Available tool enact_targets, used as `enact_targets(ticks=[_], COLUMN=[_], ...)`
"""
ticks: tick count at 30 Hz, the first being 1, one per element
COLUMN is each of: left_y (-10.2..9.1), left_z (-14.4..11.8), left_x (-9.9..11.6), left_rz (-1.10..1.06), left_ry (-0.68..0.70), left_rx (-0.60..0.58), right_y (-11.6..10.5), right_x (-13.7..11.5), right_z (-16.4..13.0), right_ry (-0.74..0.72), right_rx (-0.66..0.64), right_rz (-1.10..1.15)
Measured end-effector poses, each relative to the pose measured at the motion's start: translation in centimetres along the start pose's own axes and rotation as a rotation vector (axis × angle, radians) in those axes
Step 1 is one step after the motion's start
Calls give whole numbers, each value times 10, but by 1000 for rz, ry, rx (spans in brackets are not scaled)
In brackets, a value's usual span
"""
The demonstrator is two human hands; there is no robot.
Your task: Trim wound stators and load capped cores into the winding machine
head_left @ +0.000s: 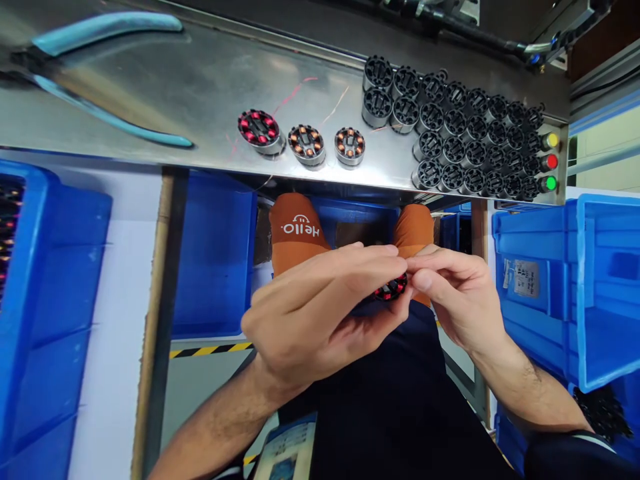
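My left hand [320,307] and my right hand [455,290] meet below the bench edge, over my lap. Between their fingertips sits a small round stator with red windings [391,289], mostly hidden by the fingers; both hands grip it. On the steel bench [165,100] above lie one finished stator with red windings [260,130] and two with copper windings [307,143] [349,145]. To their right stand several bare black stator cores [465,127] in rows.
Blue-handled pliers [100,73] lie at the bench's left. Yellow, red and green buttons [551,162] sit at its right end. Blue bins [580,280] [45,320] stand on both sides below. My knees in orange fabric [300,233] show under the bench.
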State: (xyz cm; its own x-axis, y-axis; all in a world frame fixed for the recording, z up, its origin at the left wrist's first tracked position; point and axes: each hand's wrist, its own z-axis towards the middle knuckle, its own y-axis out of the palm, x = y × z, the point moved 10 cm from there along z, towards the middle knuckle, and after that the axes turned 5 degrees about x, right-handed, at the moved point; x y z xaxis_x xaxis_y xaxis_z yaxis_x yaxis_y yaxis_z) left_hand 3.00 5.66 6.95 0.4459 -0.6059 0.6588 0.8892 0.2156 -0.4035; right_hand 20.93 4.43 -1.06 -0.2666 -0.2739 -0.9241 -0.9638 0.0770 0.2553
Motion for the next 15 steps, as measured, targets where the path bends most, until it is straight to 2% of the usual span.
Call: enact_targets(ticks=[5, 9, 12, 15], left_y=[5, 2, -2, -2], left_z=[-5, -5, -5, -7], left_x=[4, 1, -5, -13], left_rz=[37, 17, -13, -131], left_ry=[57, 84, 59, -46], left_rx=[-82, -111, -164, -251], right_y=[3, 6, 14, 26], right_x=[2, -9, -26, -49], right_z=[4, 8, 8, 2], right_ry=[8, 9, -76, -235], right_rx=[4, 4, -73, -184], right_rz=[-30, -184, -339, -519])
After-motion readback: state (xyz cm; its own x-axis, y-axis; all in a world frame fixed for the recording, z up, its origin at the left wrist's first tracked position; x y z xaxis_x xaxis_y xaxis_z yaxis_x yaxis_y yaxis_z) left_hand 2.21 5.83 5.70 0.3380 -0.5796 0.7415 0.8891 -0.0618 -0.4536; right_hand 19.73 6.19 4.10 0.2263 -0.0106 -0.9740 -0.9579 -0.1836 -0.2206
